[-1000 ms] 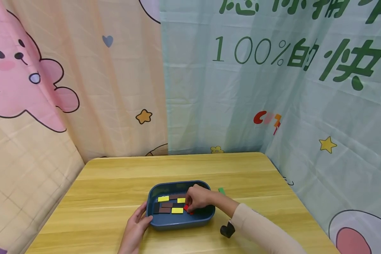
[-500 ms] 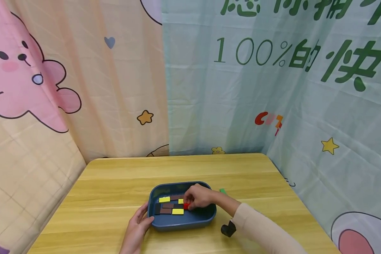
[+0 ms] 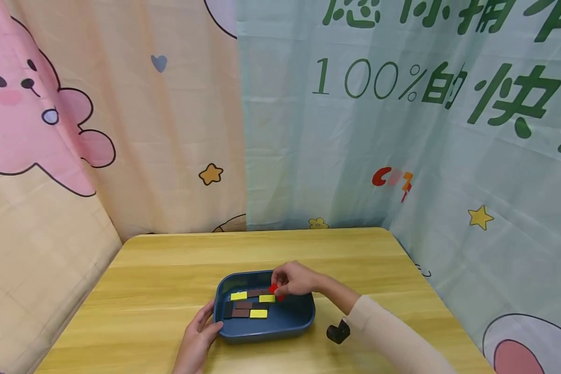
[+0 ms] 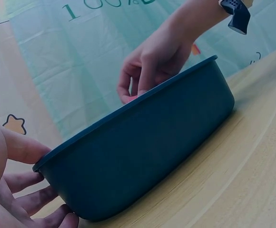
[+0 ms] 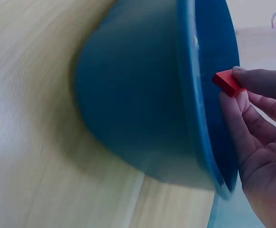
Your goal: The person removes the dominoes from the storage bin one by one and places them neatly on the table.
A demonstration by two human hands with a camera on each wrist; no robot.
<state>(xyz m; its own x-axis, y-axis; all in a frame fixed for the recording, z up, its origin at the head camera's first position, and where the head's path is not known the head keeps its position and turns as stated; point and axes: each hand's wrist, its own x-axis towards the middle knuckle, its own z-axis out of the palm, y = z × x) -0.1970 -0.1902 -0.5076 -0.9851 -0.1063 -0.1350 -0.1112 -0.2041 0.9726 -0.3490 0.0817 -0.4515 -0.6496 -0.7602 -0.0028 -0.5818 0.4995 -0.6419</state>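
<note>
A dark blue rectangular tub [image 3: 292, 317] with rounded corners stands on the table. My left hand [image 3: 200, 332] holds its left end; in the left wrist view the thumb lies at the rim and the fingers are against the outer wall [image 4: 138, 147]. Over the tub's back right part, my right hand [image 3: 296, 279] pinches a small red block [image 5: 228, 83] between thumb and fingertips, beside the rim in the right wrist view. Flat domino-like blocks lie inside the tub in rows: yellow ones [image 3: 258, 314], brown ones [image 3: 241, 313] and black ones [image 3: 228, 310].
The wooden table [image 3: 168, 270] reaches back to printed curtains [image 3: 308, 156] on the far and right sides. A black strap-like piece [image 3: 338, 331] shows under the right forearm; the right wrist wears a dark band [image 4: 235, 16].
My right hand has raised the red block from beside the front row and moved it back. A green piece seen earlier behind the right forearm is out of sight. The left hand stays on the tub.
</note>
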